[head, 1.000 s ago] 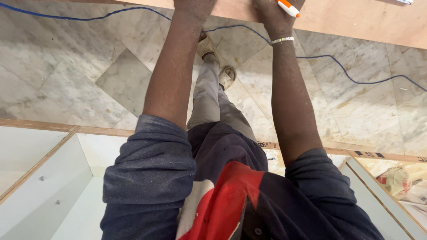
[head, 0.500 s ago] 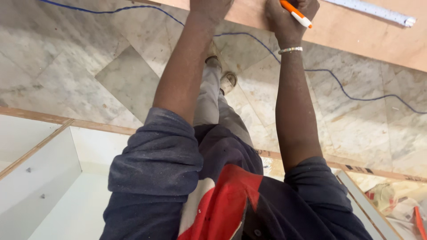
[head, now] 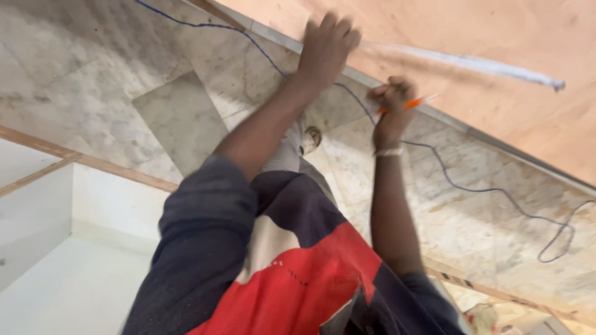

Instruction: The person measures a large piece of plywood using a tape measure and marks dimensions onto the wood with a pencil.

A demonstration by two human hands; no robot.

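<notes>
A view from a head-worn camera looks down along a person's two bare arms, which reach forward and up over a pale marble-tiled floor (head: 93, 105) toward a large sheet of light brown plywood (head: 496, 37) filling the upper right.

The left hand (head: 327, 46) lies flat at the near edge of the plywood sheet, fingers spread and pressed down on one end of a long, thin, white metal ruler (head: 472, 63). The ruler runs from under this hand out to the right across the wood, blurred by motion, its far end lying on the board surface.

The right hand (head: 391, 102) sits just below and to the right of the left hand, near the board's edge. Its fingers are curled closed around an orange pen or marker (head: 410, 104), whose tip points right toward the plywood. A pale beaded bracelet (head: 388, 151) circles the right wrist.

A thin blue cable (head: 472, 186) snakes over the floor beneath both arms and loops at the far right. The person wears a dark blue long-sleeved top (head: 205, 248) with a red and white panel. A white cabinet carcass with wooden edging (head: 56, 205) stands at the lower left.
</notes>
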